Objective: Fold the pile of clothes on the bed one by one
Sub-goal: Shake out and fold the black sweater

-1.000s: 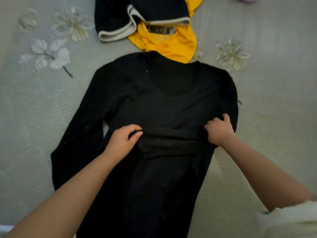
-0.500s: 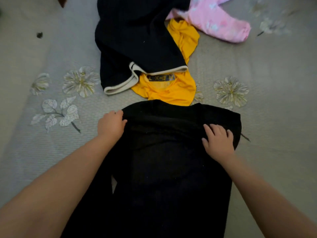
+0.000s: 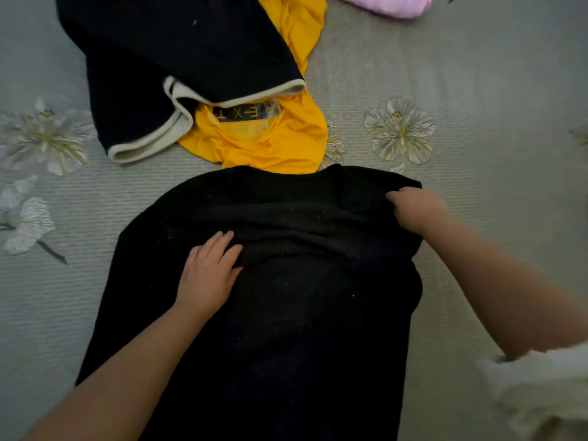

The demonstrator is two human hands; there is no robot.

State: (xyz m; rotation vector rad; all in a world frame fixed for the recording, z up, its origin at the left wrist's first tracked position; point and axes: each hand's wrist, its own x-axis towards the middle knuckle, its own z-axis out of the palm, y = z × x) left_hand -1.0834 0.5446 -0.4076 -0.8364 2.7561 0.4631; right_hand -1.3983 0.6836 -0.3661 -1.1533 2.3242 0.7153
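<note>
A: Where was the black top [image 3: 286, 313]?
B: Spread flat on the grey floral bedspread [image 3: 477, 90], just below the yellow shirt [image 3: 270, 144].
A: And the hands?
B: The left hand [image 3: 208, 272] lay flat on it, fingers straight. The right hand [image 3: 416, 211] gripped its far right corner.

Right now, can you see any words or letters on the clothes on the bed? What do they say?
"EXT": on the dark neck label of the yellow shirt, seen upside down. A letter before the E is half hidden by the cream-trimmed black garment, so the full word cannot be told.
Fainter print just below that label: too blurred to read.
Black top under the hands, pink garment: no text shows.
</note>
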